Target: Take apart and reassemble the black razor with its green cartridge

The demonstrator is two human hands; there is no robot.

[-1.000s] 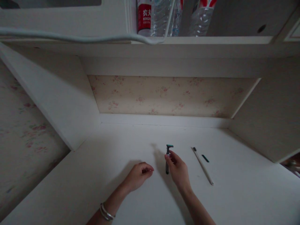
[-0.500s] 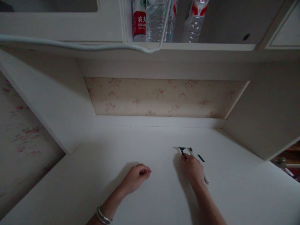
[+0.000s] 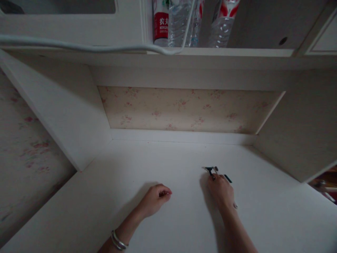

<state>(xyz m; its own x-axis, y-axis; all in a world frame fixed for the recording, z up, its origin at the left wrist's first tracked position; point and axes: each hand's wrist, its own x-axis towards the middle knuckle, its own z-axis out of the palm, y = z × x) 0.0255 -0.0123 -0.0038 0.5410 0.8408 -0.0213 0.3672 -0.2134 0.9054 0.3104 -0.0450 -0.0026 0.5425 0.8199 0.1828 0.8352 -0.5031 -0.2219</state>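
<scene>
Razor (image 3: 210, 169), black with T-shaped head, is gripped in the right hand (image 3: 221, 191), low over the white tabletop (image 3: 158, 161); left hand (image 3: 155, 198) looks empty, curled nearly closed. Safest hold: on the handle (image 3: 211, 173), clear of that head, tbh.

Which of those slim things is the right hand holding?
The razor with the T-shaped head, its handle in the right hand. The white toothbrush is partly hidden by that hand; the short dark strip lies further right.

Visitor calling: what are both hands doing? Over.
Right hand gripping razor. Left hand loosely curled, apart from razor. Toothbrush close by, partly hidden by right hand.
</scene>
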